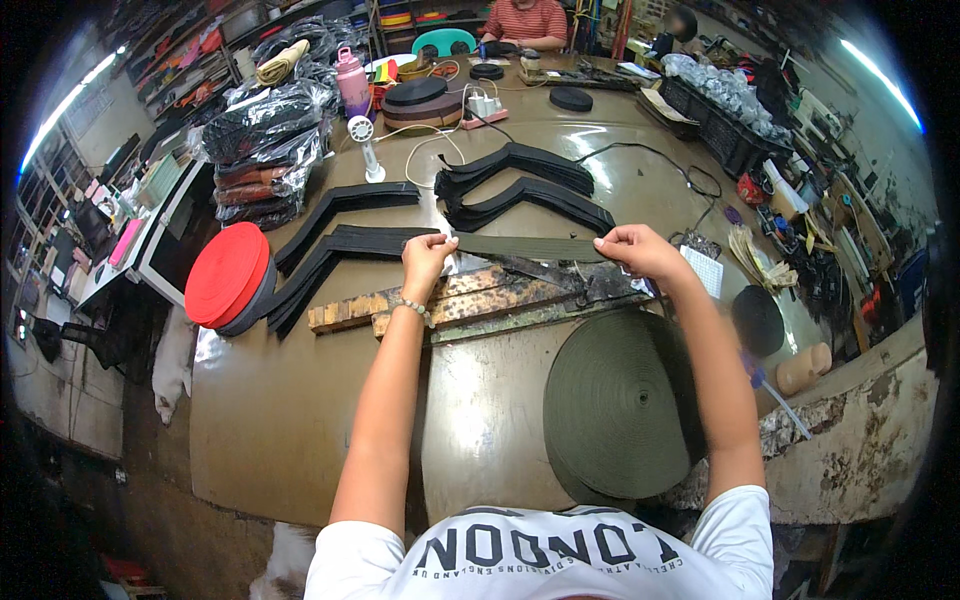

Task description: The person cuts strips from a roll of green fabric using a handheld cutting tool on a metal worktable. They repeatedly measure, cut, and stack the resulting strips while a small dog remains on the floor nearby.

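Note:
An olive-green webbing strap (530, 247) is stretched level between my two hands, above some spotted wooden bars (470, 300). My left hand (425, 262) pinches its left end, with a beaded bracelet on the wrist. At the other end, my right hand (640, 252) grips the strap between thumb and fingers. A large coiled roll of the same olive webbing (620, 405) rests on the table by my right forearm. Beyond my hands lie bundles of black straps (530, 200), bent in the middle; another black bundle (340, 245) reaches up to my left hand.
A red webbing roll (228, 275) lies on a dark one at the left. Plastic-wrapped stacks (265, 150), a pink bottle (352, 85), a small white fan (366, 150) and a power strip (485, 112) stand farther back. Cables cross the table. A person in red (525, 22) sits opposite.

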Demonstrator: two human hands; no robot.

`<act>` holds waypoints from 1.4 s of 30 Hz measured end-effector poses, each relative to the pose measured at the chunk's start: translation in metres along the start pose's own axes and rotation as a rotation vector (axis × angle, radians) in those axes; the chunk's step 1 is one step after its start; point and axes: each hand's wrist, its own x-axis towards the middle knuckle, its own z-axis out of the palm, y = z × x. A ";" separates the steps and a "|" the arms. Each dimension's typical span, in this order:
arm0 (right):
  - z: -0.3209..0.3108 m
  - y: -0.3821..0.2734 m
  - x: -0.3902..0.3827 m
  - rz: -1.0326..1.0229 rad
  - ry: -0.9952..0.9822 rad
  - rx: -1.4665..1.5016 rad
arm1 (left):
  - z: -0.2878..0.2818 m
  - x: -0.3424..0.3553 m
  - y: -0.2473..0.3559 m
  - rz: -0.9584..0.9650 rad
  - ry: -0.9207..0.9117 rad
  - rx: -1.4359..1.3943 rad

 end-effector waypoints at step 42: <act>-0.012 0.090 -0.002 0.041 0.089 0.114 | -0.003 -0.018 0.020 0.006 0.104 0.202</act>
